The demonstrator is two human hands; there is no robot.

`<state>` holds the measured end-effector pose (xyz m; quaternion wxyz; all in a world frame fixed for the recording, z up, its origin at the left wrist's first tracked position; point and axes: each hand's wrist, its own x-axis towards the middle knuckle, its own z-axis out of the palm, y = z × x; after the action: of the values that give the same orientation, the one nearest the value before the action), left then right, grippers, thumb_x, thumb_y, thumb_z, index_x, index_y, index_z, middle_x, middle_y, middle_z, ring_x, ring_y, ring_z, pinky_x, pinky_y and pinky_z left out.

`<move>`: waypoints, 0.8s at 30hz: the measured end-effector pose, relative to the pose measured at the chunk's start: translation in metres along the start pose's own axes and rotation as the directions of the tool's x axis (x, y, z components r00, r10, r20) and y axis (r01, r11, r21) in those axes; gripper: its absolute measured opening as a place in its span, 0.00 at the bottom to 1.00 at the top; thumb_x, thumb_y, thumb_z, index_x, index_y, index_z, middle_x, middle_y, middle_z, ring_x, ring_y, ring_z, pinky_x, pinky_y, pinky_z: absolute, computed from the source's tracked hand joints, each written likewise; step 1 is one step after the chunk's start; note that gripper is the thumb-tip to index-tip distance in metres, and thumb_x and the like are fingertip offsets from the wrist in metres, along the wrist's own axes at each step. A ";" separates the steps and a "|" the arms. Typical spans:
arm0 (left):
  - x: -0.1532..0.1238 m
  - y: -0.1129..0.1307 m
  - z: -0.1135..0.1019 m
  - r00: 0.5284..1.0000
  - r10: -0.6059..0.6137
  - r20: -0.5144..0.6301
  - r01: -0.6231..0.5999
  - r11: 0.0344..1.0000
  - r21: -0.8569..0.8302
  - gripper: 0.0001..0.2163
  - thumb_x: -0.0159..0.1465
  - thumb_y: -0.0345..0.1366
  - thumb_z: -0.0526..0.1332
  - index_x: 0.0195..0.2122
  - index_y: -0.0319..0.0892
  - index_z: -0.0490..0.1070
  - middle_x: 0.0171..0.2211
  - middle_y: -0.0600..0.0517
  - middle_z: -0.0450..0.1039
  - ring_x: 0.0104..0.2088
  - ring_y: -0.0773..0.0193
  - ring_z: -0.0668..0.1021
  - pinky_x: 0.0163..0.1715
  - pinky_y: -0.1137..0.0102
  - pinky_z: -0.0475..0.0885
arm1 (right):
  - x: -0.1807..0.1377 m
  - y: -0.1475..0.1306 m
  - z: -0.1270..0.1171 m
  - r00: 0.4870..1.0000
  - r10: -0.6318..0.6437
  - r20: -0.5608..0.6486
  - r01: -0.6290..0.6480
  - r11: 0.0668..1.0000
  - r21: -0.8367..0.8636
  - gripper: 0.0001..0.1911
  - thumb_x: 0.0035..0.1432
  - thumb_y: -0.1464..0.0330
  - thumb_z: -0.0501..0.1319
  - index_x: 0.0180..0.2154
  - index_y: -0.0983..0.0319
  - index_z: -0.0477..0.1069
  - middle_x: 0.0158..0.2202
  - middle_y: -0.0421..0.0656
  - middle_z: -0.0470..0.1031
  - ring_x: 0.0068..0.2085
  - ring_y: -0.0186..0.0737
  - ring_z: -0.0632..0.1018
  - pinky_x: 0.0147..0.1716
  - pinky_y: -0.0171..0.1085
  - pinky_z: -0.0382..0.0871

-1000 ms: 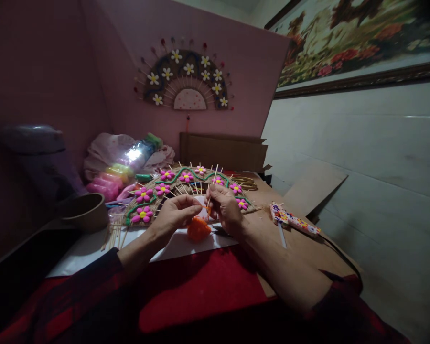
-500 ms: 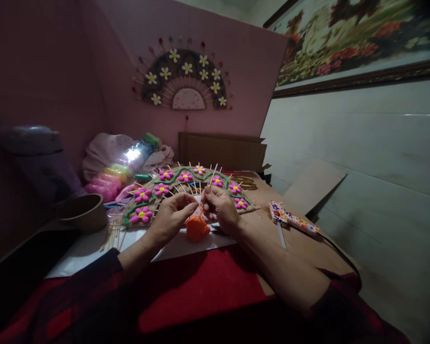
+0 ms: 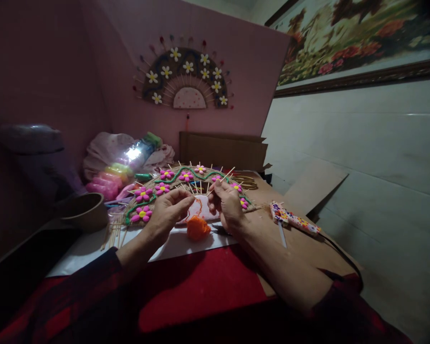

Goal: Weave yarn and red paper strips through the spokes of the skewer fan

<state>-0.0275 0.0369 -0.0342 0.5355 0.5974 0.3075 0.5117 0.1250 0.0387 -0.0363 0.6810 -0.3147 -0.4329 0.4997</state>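
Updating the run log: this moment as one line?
Left hand: pinching orange strand; right hand: holding thin stick; orange bundle: low between hands; flowered arch: beyond hands

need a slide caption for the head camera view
Left hand pinching an orange strand, right hand holding a thin stick, before a pink-flowered fan.

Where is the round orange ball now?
In the head view, the round orange ball sits near centre on the white sheet, below and between the left hand and right hand.
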 end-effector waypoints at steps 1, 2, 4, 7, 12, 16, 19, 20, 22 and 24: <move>0.000 0.000 0.000 1.000 -0.007 0.010 0.006 1.000 0.004 0.08 0.55 0.38 0.64 0.27 0.39 0.68 0.17 0.60 0.59 0.16 0.76 0.59 0.16 0.78 0.51 | 0.000 0.000 0.001 1.000 -0.001 0.004 0.001 1.000 -0.008 0.20 0.51 0.52 0.62 0.26 0.63 0.64 0.17 0.34 0.66 0.13 0.26 0.65 0.08 0.26 0.54; 0.000 0.000 0.000 1.000 -0.013 0.015 0.013 1.000 0.010 0.08 0.55 0.38 0.64 0.27 0.39 0.68 0.17 0.60 0.59 0.16 0.76 0.60 0.16 0.78 0.51 | -0.001 0.001 0.001 1.000 -0.002 0.008 0.002 1.000 -0.013 0.21 0.51 0.51 0.62 0.27 0.63 0.64 0.17 0.34 0.66 0.13 0.26 0.65 0.08 0.26 0.54; -0.001 0.000 0.000 0.999 -0.028 0.024 0.028 0.999 0.020 0.09 0.55 0.39 0.64 0.27 0.39 0.68 0.17 0.60 0.60 0.16 0.76 0.60 0.16 0.78 0.52 | -0.001 0.001 0.002 1.000 0.008 0.027 -0.008 1.000 -0.018 0.21 0.49 0.51 0.63 0.27 0.63 0.65 0.17 0.34 0.67 0.13 0.26 0.65 0.08 0.26 0.53; -0.002 0.001 0.001 0.998 -0.052 0.032 0.051 0.999 0.012 0.09 0.55 0.39 0.64 0.27 0.39 0.68 0.16 0.60 0.60 0.16 0.75 0.60 0.16 0.78 0.52 | -0.003 0.001 0.003 0.995 0.044 0.090 -0.041 0.998 -0.039 0.20 0.48 0.52 0.64 0.26 0.63 0.65 0.17 0.34 0.67 0.12 0.26 0.65 0.08 0.26 0.52; -0.001 0.002 0.001 0.999 -0.041 0.011 0.041 0.999 -0.003 0.09 0.55 0.39 0.65 0.27 0.39 0.68 0.16 0.60 0.60 0.16 0.76 0.60 0.16 0.78 0.51 | -0.008 -0.002 0.005 0.978 0.112 0.178 -0.092 0.989 -0.115 0.19 0.51 0.54 0.62 0.25 0.63 0.65 0.16 0.33 0.65 0.12 0.25 0.64 0.09 0.26 0.52; 0.001 0.000 -0.001 1.000 -0.024 -0.012 0.024 1.000 0.008 0.09 0.54 0.39 0.65 0.27 0.39 0.68 0.16 0.60 0.59 0.16 0.76 0.60 0.16 0.78 0.51 | -0.010 -0.003 0.004 0.961 0.124 0.246 -0.098 0.988 -0.116 0.19 0.52 0.54 0.61 0.24 0.63 0.64 0.15 0.33 0.64 0.13 0.25 0.62 0.10 0.26 0.50; 0.001 0.000 -0.002 1.000 -0.023 -0.018 0.023 1.000 -0.005 0.09 0.54 0.39 0.65 0.27 0.39 0.68 0.16 0.60 0.59 0.16 0.76 0.60 0.15 0.78 0.51 | -0.007 -0.003 0.003 0.982 0.049 0.183 -0.042 0.998 -0.040 0.19 0.52 0.54 0.61 0.23 0.63 0.64 0.15 0.33 0.62 0.12 0.24 0.60 0.09 0.26 0.49; 0.001 0.000 -0.001 1.000 -0.022 -0.020 0.022 1.000 -0.009 0.09 0.54 0.39 0.65 0.26 0.39 0.68 0.16 0.60 0.60 0.16 0.76 0.60 0.16 0.78 0.51 | -0.006 -0.003 0.003 0.990 0.023 0.137 -0.020 1.000 -0.021 0.19 0.52 0.54 0.61 0.23 0.63 0.63 0.15 0.33 0.62 0.12 0.24 0.60 0.09 0.26 0.49; 0.001 0.002 -0.001 0.999 -0.023 -0.023 0.023 1.000 -0.014 0.10 0.54 0.39 0.65 0.26 0.39 0.68 0.16 0.59 0.60 0.16 0.76 0.60 0.16 0.78 0.51 | -0.003 -0.002 0.002 0.998 -0.001 0.056 0.003 0.999 -0.032 0.19 0.52 0.53 0.61 0.24 0.62 0.64 0.15 0.33 0.63 0.12 0.25 0.61 0.08 0.26 0.49; 0.001 0.004 0.000 0.999 -0.024 -0.028 0.024 0.999 -0.023 0.10 0.53 0.39 0.65 0.25 0.39 0.68 0.16 0.59 0.61 0.16 0.75 0.61 0.15 0.78 0.51 | -0.001 0.001 0.001 1.000 -0.004 0.015 0.006 0.995 -0.102 0.19 0.51 0.53 0.61 0.25 0.63 0.65 0.17 0.35 0.66 0.13 0.26 0.64 0.08 0.26 0.51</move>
<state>-0.0279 0.0366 -0.0303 0.5437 0.5803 0.3165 0.5172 0.1234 0.0378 -0.0370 0.6620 -0.3441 -0.4637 0.4778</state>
